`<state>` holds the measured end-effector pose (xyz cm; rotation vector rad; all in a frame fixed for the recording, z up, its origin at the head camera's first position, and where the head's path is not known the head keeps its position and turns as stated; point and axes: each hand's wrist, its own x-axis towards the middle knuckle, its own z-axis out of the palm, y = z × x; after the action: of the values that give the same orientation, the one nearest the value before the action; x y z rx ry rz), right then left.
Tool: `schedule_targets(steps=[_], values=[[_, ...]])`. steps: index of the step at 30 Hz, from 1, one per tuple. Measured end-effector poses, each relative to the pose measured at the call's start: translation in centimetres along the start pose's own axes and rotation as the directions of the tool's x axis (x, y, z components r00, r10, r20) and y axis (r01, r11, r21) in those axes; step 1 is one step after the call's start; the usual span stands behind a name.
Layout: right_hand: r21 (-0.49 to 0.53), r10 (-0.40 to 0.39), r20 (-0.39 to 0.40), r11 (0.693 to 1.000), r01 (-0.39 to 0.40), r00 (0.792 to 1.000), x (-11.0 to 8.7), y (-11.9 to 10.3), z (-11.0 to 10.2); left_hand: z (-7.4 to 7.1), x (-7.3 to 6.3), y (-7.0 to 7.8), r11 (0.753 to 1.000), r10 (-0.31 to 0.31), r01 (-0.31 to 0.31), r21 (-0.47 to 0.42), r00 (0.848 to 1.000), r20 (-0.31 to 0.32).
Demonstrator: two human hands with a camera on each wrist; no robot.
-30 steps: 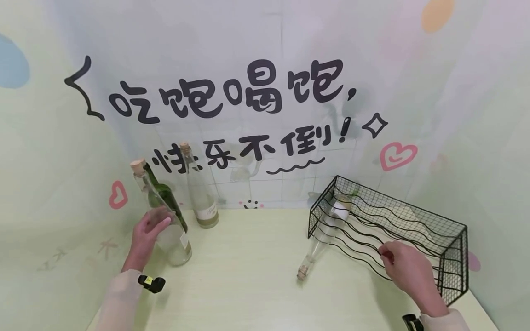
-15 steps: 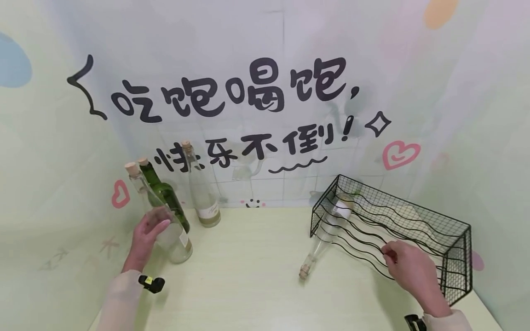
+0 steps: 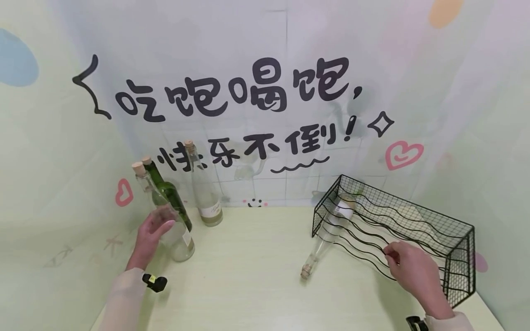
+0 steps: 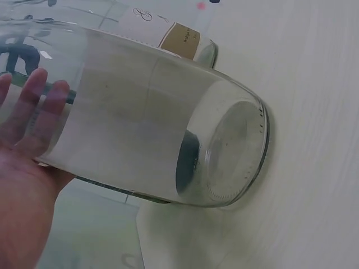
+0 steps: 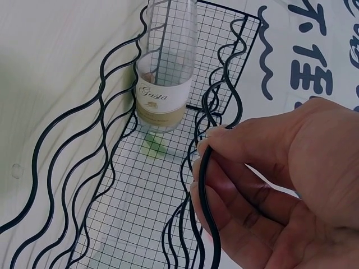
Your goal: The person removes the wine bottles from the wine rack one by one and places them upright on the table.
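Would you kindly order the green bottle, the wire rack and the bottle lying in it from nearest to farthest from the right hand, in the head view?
1. Wire rack: gripped by the right hand.
2. Lying bottle: rack's left end.
3. Green bottle: on the left.

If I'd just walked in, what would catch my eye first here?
Probably the big black lettering on the back wall. Then the black wire rack on the right, with a clear bottle lying in it and the right hand pinching a wavy wire. At left, the left hand holds another clear bottle beside a green bottle.
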<state>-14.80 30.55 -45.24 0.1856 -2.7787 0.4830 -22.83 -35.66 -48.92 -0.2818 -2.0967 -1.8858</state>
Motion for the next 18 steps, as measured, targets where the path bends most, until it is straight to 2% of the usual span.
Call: schedule_targets(steps=[8,18], values=[[0.008,0.000,0.002,1.000,0.000,1.000,0.04,-0.04,-0.07,0.30,-0.53,0.07,1.000,0.021,-0.021,-0.022,1.000,0.008],[0.013,0.006,0.033,1.000,-0.007,0.999,0.18,-0.11,-0.27,0.43,-0.88,0.03,1.000,0.002,-0.002,0.019,1.000,-0.005]])
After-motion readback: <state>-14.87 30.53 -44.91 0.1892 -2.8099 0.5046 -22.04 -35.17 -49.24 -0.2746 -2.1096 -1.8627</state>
